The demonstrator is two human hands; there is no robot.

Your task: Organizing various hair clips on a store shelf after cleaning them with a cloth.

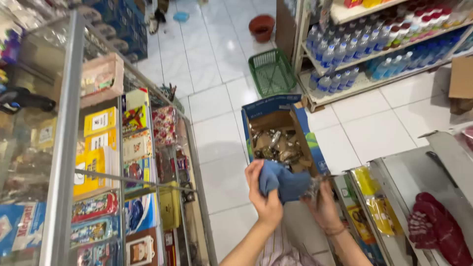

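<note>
Currently, the left hand (266, 194) grips one blue cloth (286, 181), pressed against one small crinkled packet (313, 186) pinched in the right hand (326, 207); both sit above one open cardboard box (281, 133) of loose packets, too jumbled to count. Risk, as a judgement: a loose pinch drops the packet beside the box. One green basket (271, 71) and one red bucket (262, 27) stand beyond.

Blue cloth (286, 182): soft, matt fabric. Open box (281, 130): matt brown cardboard, printed blue outside; contents in shiny crinkled foil. Floor (217, 69): glossy white tiles. Display counter (64, 148): glass, smooth metal frame.
</note>
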